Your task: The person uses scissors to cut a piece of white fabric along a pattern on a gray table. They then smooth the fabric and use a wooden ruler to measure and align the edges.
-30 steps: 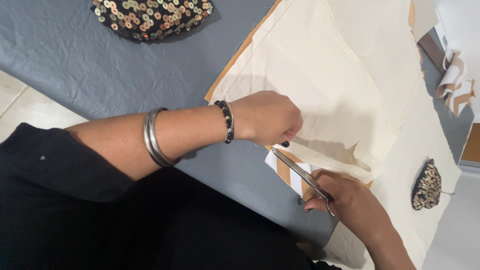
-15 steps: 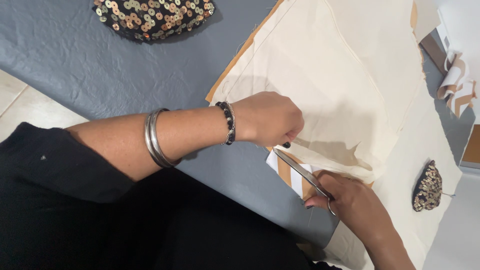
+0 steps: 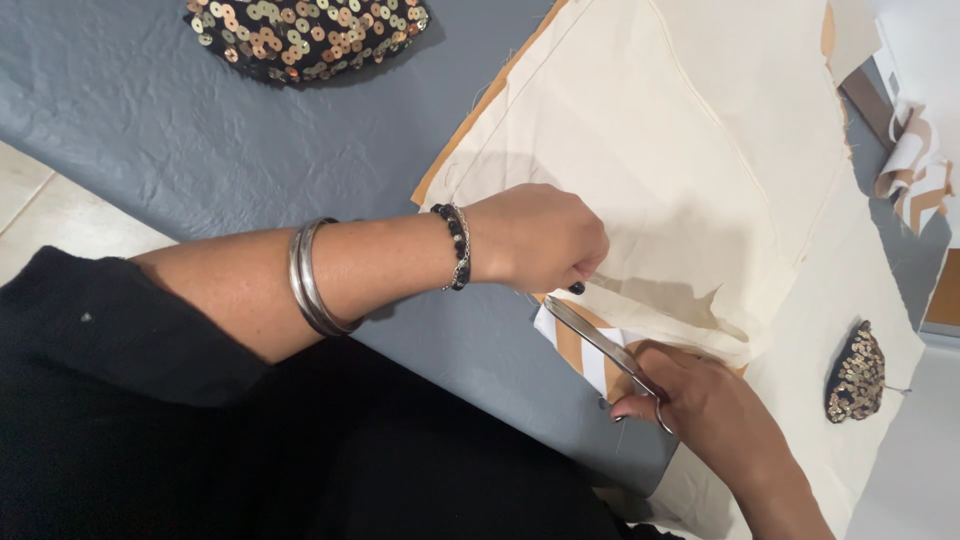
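My left hand (image 3: pixel 535 238) is closed on the near edge of a cream fabric piece (image 3: pixel 680 150) that lies on the grey table cover (image 3: pixel 200 130). My right hand (image 3: pixel 700 400) grips steel scissors (image 3: pixel 600 350), whose blades point up-left toward the left hand's fingertips, right at the fabric's edge. Under the scissors lies a tan and white striped cloth (image 3: pixel 580 350). An orange-brown layer (image 3: pixel 480 110) shows beneath the cream fabric along its left edge.
A black sequined piece with gold discs (image 3: pixel 305 35) lies at the top of the grey cover. A smaller sequined piece (image 3: pixel 857 372) rests on cream cloth at the right. More striped cloth (image 3: pixel 915 165) hangs at the far right. Pale floor tiles (image 3: pixel 50 210) show at left.
Both hands have held nearly still; the view has shifted slightly. The scissors stay at the fabric's edge under the left hand.
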